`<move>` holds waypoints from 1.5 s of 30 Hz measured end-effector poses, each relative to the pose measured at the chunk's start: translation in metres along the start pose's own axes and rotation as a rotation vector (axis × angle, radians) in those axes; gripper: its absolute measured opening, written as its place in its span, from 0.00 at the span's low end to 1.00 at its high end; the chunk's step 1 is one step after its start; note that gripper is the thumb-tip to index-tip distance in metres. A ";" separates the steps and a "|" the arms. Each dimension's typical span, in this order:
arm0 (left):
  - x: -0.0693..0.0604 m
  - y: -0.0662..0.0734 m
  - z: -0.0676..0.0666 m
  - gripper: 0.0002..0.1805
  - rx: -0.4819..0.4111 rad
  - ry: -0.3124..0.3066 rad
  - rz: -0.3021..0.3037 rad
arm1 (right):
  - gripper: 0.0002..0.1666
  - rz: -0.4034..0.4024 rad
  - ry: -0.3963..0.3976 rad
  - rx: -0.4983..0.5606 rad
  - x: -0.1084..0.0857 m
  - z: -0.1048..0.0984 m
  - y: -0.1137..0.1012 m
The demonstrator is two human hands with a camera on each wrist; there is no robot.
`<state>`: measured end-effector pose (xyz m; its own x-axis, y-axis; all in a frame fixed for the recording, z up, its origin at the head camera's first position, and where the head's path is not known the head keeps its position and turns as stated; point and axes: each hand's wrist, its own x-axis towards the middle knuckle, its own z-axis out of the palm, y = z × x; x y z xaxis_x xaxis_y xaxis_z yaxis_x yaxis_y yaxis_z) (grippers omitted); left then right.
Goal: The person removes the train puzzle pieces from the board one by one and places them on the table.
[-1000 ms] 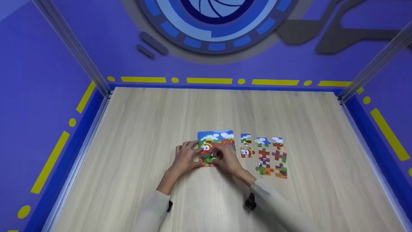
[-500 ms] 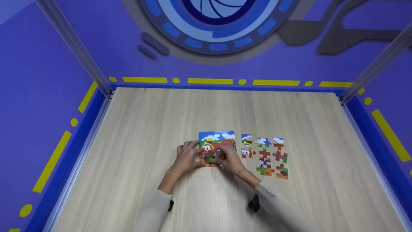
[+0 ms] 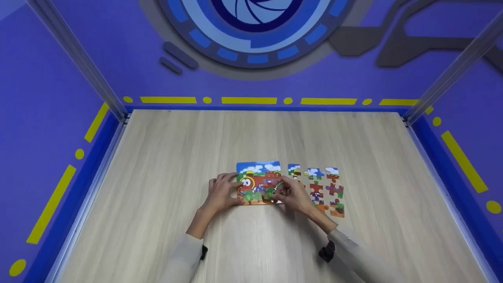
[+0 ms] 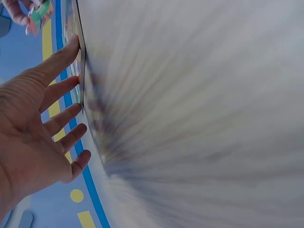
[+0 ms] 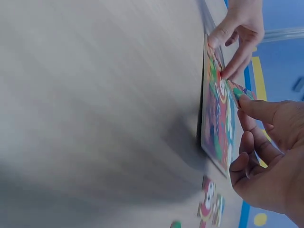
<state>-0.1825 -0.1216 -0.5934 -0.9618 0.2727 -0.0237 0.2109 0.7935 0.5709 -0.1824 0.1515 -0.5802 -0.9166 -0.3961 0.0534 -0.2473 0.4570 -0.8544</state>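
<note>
A flat puzzle board [image 3: 257, 168] with a red train picture lies on the table. At its left side, my left hand [image 3: 221, 193] rests with fingers spread, and thumb and fingertips touch the board. My right hand [image 3: 298, 197] pinches a puzzle piece [image 5: 240, 90] between thumb and forefinger, raised over the board's right part. Green and reddish colours show on that piece [image 4: 40, 13] in the left wrist view. The right wrist view shows the left hand [image 5: 243, 26] at the board's far end. Right fingers hide the board's right edge in the head view.
Loose puzzle pieces lie in columns right of the board, among them a cloud piece [image 3: 314, 172], a red piece [image 3: 335, 190] and a green-and-orange piece [image 3: 337, 208]. The right hand partly covers the nearest column. Blue panels [image 3: 251, 88] wall the wooden table [image 3: 177, 157].
My right hand has moved from the board's lower middle toward its right edge, with the puzzle piece pinched. The left hand stays at the board's left side. The head view has shifted slightly.
</note>
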 end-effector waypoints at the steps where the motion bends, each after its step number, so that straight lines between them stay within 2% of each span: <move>1: 0.000 -0.001 -0.001 0.32 -0.001 0.003 -0.005 | 0.15 0.001 -0.003 -0.001 -0.001 -0.002 0.000; 7: -0.001 -0.005 -0.003 0.35 -0.035 -0.001 -0.002 | 0.16 0.045 -0.006 -0.015 -0.013 -0.016 0.003; 14: 0.001 -0.010 -0.007 0.35 0.003 0.023 -0.021 | 0.17 0.090 -0.015 -0.066 -0.027 -0.025 0.007; 24: 0.002 -0.010 -0.008 0.35 -0.001 0.001 -0.045 | 0.15 0.079 -0.046 -0.087 -0.041 -0.030 0.017; 29: 0.002 -0.009 -0.008 0.35 -0.004 -0.003 -0.056 | 0.14 0.069 -0.044 -0.154 -0.045 -0.030 0.021; 39: 0.001 -0.009 -0.008 0.35 -0.004 -0.018 -0.056 | 0.15 0.189 -0.004 -0.331 -0.048 -0.030 0.020; 45: -0.001 -0.010 -0.010 0.35 0.004 -0.013 -0.039 | 0.17 0.207 0.019 -0.463 -0.049 -0.030 0.018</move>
<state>-0.1858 -0.1354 -0.5914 -0.9670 0.2486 -0.0559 0.1745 0.8060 0.5657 -0.1513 0.2031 -0.5830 -0.9657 -0.2471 -0.0801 -0.1689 0.8315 -0.5292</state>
